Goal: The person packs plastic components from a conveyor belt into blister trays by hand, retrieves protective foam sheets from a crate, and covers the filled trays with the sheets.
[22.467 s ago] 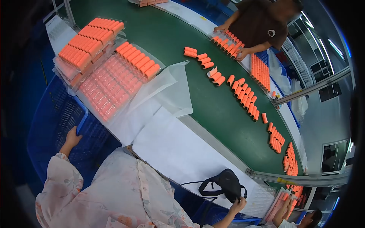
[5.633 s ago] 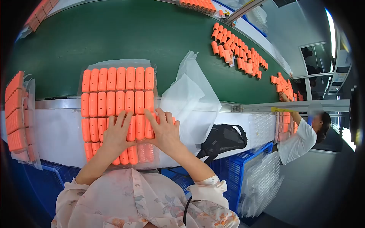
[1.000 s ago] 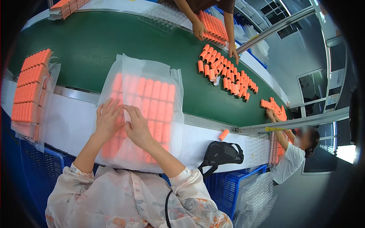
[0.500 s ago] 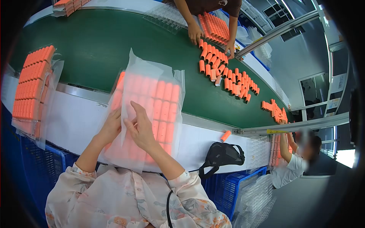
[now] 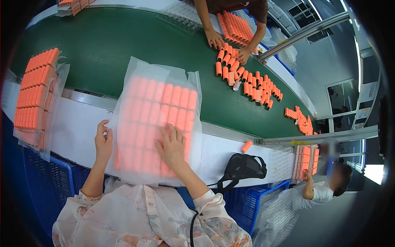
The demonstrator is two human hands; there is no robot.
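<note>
A tray of orange pieces (image 5: 181,96) lies in front of me, partly over the green belt's near edge. Translucent white sheets (image 5: 138,123) cover most of it, and its right columns show more brightly. My right hand (image 5: 172,148) rests on the covered tray at its lower right, fingers spread, holding nothing. Just left of the tray, my left hand (image 5: 103,138) is raised with its fingers curled; a gap shows between thumb and forefinger, and I see nothing in it.
A stack of filled trays (image 5: 35,90) stands at the left. To the right lie a black bag (image 5: 243,168) and a single orange piece (image 5: 246,146). Loose orange pieces (image 5: 251,84) spread over the green belt (image 5: 94,49). Two people work beyond; blue crates (image 5: 247,206) stand below.
My left hand has moved left off the sheets, and my right hand has shifted right and down onto the tray. The sheets now lie flatter. Across the belt, the other person's hands have moved among the pieces.
</note>
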